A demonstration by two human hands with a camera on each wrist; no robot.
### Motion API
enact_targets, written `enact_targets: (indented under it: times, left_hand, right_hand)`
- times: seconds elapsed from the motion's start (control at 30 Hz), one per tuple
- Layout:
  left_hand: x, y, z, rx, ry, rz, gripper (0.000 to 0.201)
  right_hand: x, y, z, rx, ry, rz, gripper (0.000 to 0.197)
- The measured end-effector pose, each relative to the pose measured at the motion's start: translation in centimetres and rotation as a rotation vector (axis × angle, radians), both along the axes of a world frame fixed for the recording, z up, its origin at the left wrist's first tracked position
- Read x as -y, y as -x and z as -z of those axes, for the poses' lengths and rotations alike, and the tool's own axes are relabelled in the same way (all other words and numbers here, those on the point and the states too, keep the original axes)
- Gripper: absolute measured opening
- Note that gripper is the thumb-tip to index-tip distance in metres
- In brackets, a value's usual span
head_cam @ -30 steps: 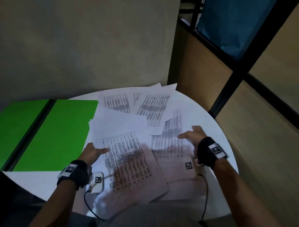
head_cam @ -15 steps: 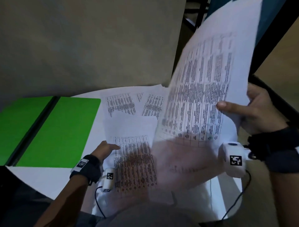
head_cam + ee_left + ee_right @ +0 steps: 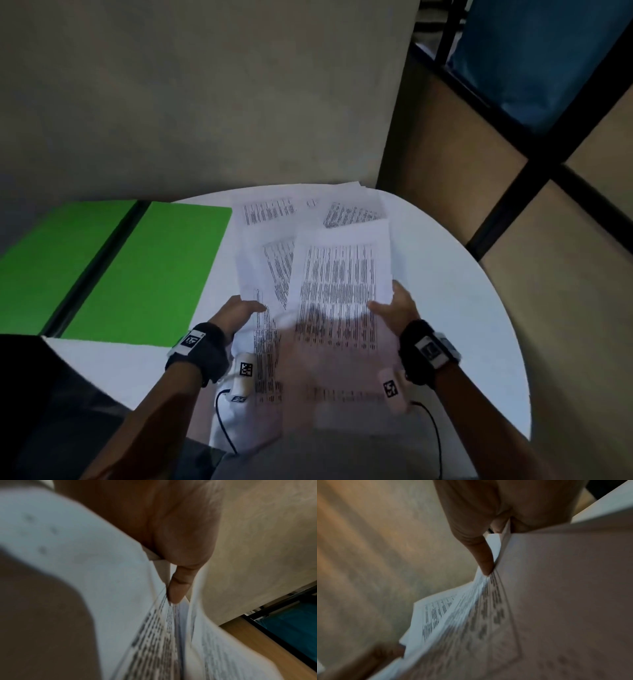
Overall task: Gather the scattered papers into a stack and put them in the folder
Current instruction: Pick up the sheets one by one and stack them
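Observation:
Printed white papers lie overlapping on a round white table (image 3: 462, 308). My right hand (image 3: 390, 305) pinches the right edge of the top sheet (image 3: 339, 284), thumb on the print. My left hand (image 3: 245, 306) grips the left edge of the sheets underneath (image 3: 270, 342). In the left wrist view my thumb (image 3: 178, 585) presses on the edge of several sheets (image 3: 154, 635). The right wrist view shows my thumb (image 3: 482, 558) pinching the fanned sheets (image 3: 488, 608). Two more sheets (image 3: 270, 210) lie at the table's far side. The open green folder (image 3: 154, 270) lies flat to the left.
A beige wall stands close behind the table. To the right are wooden panels in a black frame (image 3: 507, 192). A dark surface (image 3: 24, 394) fills the lower left, next to the folder. Wrist-camera cables (image 3: 435, 438) hang near the table's front edge.
My right hand, which had lifted a sheet high to the right, has brought it down onto the sheets my left hand holds. The left hand stayed at their left edge.

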State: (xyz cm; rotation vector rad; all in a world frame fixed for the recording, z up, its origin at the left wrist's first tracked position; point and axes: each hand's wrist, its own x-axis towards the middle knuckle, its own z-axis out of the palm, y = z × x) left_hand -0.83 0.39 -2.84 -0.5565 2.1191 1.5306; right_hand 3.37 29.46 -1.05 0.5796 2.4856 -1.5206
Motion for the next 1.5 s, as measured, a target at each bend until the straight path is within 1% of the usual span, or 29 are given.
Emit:
enact_targets:
  times: [0.03,0.07,0.13,0.2,0.23,0.27,0.3,0.37,0.43,0.5,0.53,0.57,0.63,0.67,0.73,0.8,0.83,0.87,0.93,1.0,1.1,1.2,1.27,1.3,1.37,1.43,1.5]
  left_hand:
    - [0.0,-0.1,-0.2,0.0,-0.011,-0.028,0.035]
    - [0.0,-0.2,-0.2,0.006,-0.039,-0.047,0.042]
    - [0.4,-0.5,-0.4,0.042,-0.134,-0.073,0.063]
    - [0.8,-0.8,0.0,0.072,-0.207,-0.059,0.089]
    - [0.8,-1.0,-0.2,0.08,-0.207,-0.033,0.099]
    - [0.5,-1.1,-0.6,0.069,-0.164,-0.02,0.105]
    - [0.4,-0.9,-0.4,0.061,-0.099,-0.023,0.107]
    - [0.1,-0.5,0.2,0.046,0.01,-0.041,0.101]
    - [-0.3,-0.2,0.4,0.037,0.095,-0.031,0.096]
    - [-0.4,0.0,0.4,0.026,0.103,-0.041,0.094]
    - [-0.6,0.1,0.3,0.019,0.103,-0.052,0.093]
    - [-0.6,0.3,0.6,0.017,0.108,-0.055,0.091]
    - [-0.5,0.4,0.5,0.023,0.105,-0.024,0.089]
    - [-0.4,0.5,0.7,0.024,0.091,-0.017,0.085]
    - [0.0,0.4,0.7,0.036,0.05,0.009,0.069]
    - [0.4,0.3,0.6,0.029,0.024,0.043,0.061]
    - [0.6,0.3,0.7,0.026,0.018,0.054,0.061]
    - [0.8,0.4,1.1,0.022,-0.002,0.057,0.063]
    - [0.8,0.4,1.0,0.019,-0.019,0.068,0.059]
    - [0.6,0.2,0.3,0.035,-0.032,0.088,0.052]
    - [0.6,0.3,0.5,0.063,-0.027,0.092,0.051]
    - [0.5,0.2,0.4,0.073,-0.052,0.066,0.042]
    - [0.7,0.2,0.4,0.094,-0.067,0.084,0.035]
    - [0.8,0.2,0.3,0.09,-0.06,0.095,0.035]
    - [1.1,0.3,0.5,0.062,-0.06,0.111,0.044]
    - [1.2,0.3,0.5,0.035,-0.081,0.12,0.047]
    - [1.3,0.2,0.4,0.027,-0.086,0.134,0.05]
  right_hand:
    - [0.3,0.1,0.9,0.052,-0.056,-0.011,0.072]
    - [0.4,0.2,1.7,0.1,-0.107,-0.017,0.073]
    - [0.6,0.3,2.5,0.135,-0.188,-0.017,0.06]
    - [0.8,0.1,2.4,0.07,-0.225,-0.007,0.044]
    - [0.8,0.0,2.5,0.027,-0.243,-0.003,0.042]
    - [0.7,-0.2,2.5,-0.005,-0.264,-0.002,0.044]
    - [0.5,-0.3,2.5,-0.031,-0.301,-0.007,0.046]
    - [0.1,-0.5,2.5,-0.07,-0.36,-0.035,0.046]
    - [-0.2,-0.5,2.6,-0.078,-0.326,-0.098,0.047]
    - [-0.3,-0.6,2.7,-0.065,-0.264,-0.153,0.049]
    - [-0.4,-0.6,2.7,-0.054,-0.26,-0.149,0.048]
    - [-0.4,-0.6,2.6,-0.057,-0.266,-0.131,0.043]
    - [-0.8,-0.5,2.7,-0.041,-0.265,-0.054,0.024]
    - [-1.0,-0.4,2.8,-0.02,-0.254,-0.018,0.025]
    - [-1.4,-0.4,2.9,0.01,-0.283,0.026,0.037]
    - [-1.9,-0.5,2.5,0.022,-0.278,0.055,0.031]
    - [-2.3,-0.6,2.3,0.019,-0.267,0.074,0.02]
    - [-3.0,-0.7,1.9,0.001,-0.262,0.107,0.012]
    - [-4.7,-0.8,0.8,-0.044,-0.266,0.209,0.027]
    - [-6.7,-0.9,-0.9,-0.128,-0.303,0.27,0.028]
    - [-9.4,-0.6,-3.3,-0.263,-0.348,0.299,0.025]
    - [-10.6,-0.3,-5.4,-0.384,-0.268,0.354,0.023]
    - [-10.0,-0.1,-6.0,-0.426,-0.199,0.372,0.023]
    - [-9.4,0.0,-6.0,-0.43,-0.158,0.37,0.022]
    - [-7.8,0.1,-5.1,-0.4,-0.127,0.327,0.019]
    - [-6.4,-0.2,-4.1,-0.318,-0.144,0.24,0.018]
    - [-5.6,-0.5,-2.6,-0.239,-0.097,0.144,0.02]
